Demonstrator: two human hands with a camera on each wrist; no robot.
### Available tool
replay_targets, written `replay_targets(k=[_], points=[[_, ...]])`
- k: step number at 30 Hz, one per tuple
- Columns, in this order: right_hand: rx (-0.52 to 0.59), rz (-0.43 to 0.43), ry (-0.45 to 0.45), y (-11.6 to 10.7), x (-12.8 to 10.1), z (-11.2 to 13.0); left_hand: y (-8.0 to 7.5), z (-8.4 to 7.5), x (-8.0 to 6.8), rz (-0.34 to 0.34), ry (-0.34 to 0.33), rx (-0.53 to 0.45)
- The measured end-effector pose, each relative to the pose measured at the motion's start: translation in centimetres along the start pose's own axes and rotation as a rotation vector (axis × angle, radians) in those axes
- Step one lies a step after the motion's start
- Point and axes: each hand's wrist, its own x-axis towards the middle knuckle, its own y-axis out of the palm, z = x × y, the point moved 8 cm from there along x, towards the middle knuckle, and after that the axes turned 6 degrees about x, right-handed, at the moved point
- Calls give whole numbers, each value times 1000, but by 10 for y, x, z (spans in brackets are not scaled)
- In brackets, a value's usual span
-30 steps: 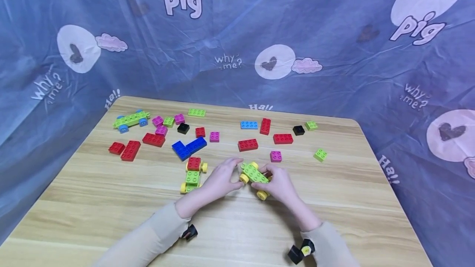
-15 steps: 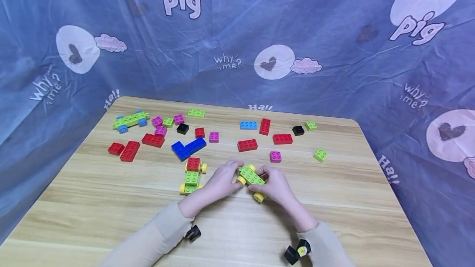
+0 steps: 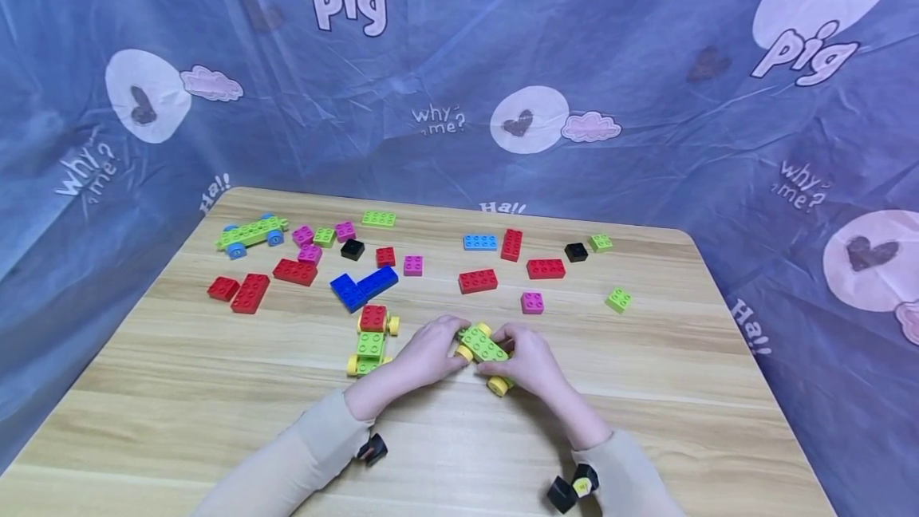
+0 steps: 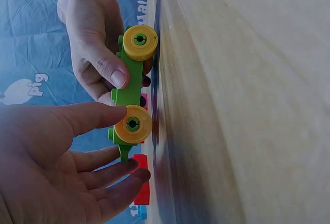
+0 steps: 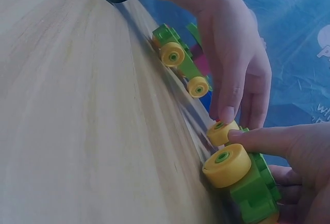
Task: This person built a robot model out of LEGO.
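A right hand (image 3: 530,355) pinches a green wheeled base (image 3: 481,344) before us, nose toward ten o'clock; the left hand (image 3: 427,352), fingers loose, touches its front wheel (image 4: 144,126). Gripping the body, not wheels, should keep it steadier. A red-topped car (image 3: 370,344) stands at nine o'clock; farther off, at twelve, lies a red brick (image 3: 478,282).

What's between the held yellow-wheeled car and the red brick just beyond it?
The head view shows only bare tabletop between the car and red brick.

The sleeves (image 3: 287,449) are long and beige, and at each cuff (image 3: 343,415) sits a small black device (image 3: 562,495), the right one having a yellow marking (image 3: 582,487).
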Motion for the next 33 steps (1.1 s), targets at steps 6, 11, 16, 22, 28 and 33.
replay_targets(k=[6,11,16,22,28,33], points=[[-12,10,8,2,0,1,2,1,0,18,11,21],[-6,27,16,3,0,1,3,2,1,30,9,25],[7,46,14,3,-1,0,3,1,2,36,32,34],[19,49,-7,1,-5,0,2,0,1,37,43,40],[35,76,-20,-2,-9,-1,3,-1,0,47,47,49],[66,164,-96,-14,-5,-4,-1,0,-3,46,11,50]])
